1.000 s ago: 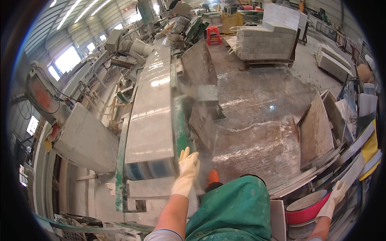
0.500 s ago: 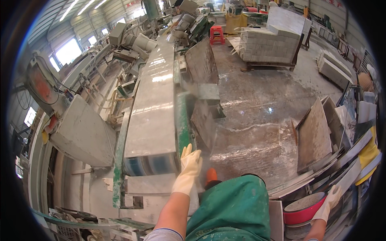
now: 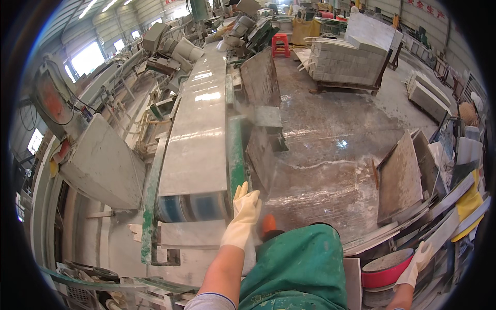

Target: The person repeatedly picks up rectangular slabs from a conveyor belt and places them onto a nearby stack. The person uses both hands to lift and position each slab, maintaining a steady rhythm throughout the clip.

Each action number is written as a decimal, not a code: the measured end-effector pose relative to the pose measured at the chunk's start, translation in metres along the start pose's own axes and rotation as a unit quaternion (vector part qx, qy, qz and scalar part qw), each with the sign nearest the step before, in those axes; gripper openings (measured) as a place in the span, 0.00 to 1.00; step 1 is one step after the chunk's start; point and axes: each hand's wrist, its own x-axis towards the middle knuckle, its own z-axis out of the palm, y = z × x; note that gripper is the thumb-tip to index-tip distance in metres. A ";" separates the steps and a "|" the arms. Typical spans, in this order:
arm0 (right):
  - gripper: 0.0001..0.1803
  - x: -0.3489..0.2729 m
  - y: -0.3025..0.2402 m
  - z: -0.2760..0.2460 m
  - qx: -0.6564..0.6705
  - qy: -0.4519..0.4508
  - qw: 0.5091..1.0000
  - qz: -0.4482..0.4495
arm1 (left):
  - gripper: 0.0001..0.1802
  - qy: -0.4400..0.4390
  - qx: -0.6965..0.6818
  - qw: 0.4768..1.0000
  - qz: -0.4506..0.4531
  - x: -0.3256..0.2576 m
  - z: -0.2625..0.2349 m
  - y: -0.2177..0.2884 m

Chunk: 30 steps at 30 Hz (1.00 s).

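Note:
My left hand point(image 3: 245, 217), in a cream rubber glove, is held over the near right corner of the conveyor, beside its green side rail point(image 3: 236, 150). Its fingers are stretched out and hold nothing; whether they touch the rail I cannot tell. The wide pale conveyor belt point(image 3: 194, 150) runs away from me and wraps a blue roller point(image 3: 206, 206) at this end. On the far right, my right hand point(image 3: 416, 264), gloved alike, is beside a red round tub point(image 3: 382, 278) with a grey top. Its fingers point forward, apparently with nothing in them.
Stone slabs point(image 3: 400, 181) lean on the right, near long strips and a yellow cloth point(image 3: 466, 204). Wet floor point(image 3: 330, 155) lies right of the conveyor. Farther off stand a red stool point(image 3: 280, 45) and a pallet of pale blocks point(image 3: 343, 64). A grey box-shaped cabinet point(image 3: 103, 165) stands left.
The view has shifted slightly, and the cabinet and slabs sit a little farther left in it. My left hand keeps nearly the same pose; my right hand appears slightly lower and closer in.

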 end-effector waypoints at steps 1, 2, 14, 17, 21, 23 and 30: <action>0.30 -0.001 0.000 -0.001 0.000 -0.002 1.000 0.000 | 0.14 0.008 -0.005 1.000 0.000 0.000 0.000 0.000; 0.30 -0.002 -0.001 -0.002 0.000 -0.001 1.000 0.000 | 0.14 0.008 0.000 1.000 0.000 0.000 0.000 0.001; 0.30 -0.014 -0.004 -0.004 0.001 0.012 1.000 -0.006 | 0.13 0.027 -0.015 1.000 -0.004 0.000 0.002 0.000; 0.30 -0.017 -0.007 -0.007 -0.004 0.006 1.000 -0.005 | 0.12 0.027 -0.018 0.999 -0.004 0.001 0.001 0.001; 0.30 -0.024 -0.014 -0.014 -0.009 0.006 1.000 -0.009 | 0.12 0.036 -0.030 0.999 -0.006 0.001 0.001 0.002; 0.29 -0.026 -0.018 -0.019 -0.014 0.001 1.000 -0.010 | 0.12 0.041 -0.034 0.999 -0.006 0.000 0.002 0.001; 0.29 -0.031 -0.017 -0.018 -0.013 -0.007 1.000 -0.012 | 0.13 0.024 -0.023 0.999 -0.008 -0.001 0.006 -0.004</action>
